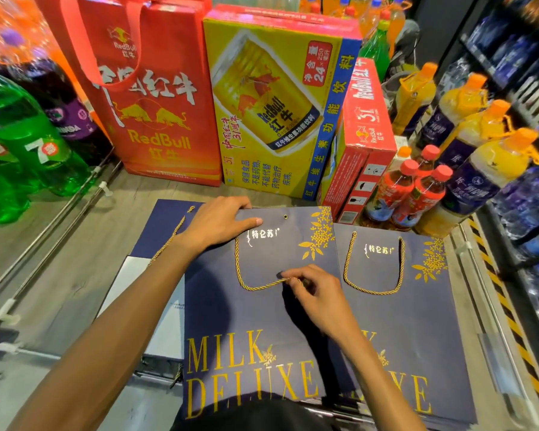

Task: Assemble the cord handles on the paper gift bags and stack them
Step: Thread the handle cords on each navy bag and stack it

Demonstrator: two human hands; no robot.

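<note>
A navy paper gift bag [255, 312] printed MILK DELUXE lies flat on the floor in front of me. My left hand [221, 220] rests on its top edge, fingers curled over the rim, thumb flat on the paper. A gold cord [243, 275] runs down from under that hand and curves right. My right hand [311, 290] pinches the cord's free end. An empty eyelet [285, 217] shows at the bag's top right. A second bag [417, 321] with a full gold cord handle [374, 290] lies to the right, partly under the first.
More navy bags [162, 231] lie under and left of the first, with a loose gold cord [168, 241]. Red Bull bag [156, 98] and cartons [280, 110] stand behind. Green bottles [28, 141] crowd the left, orange and red bottles [467, 144] the right. A striped floor edge [511, 321] runs right.
</note>
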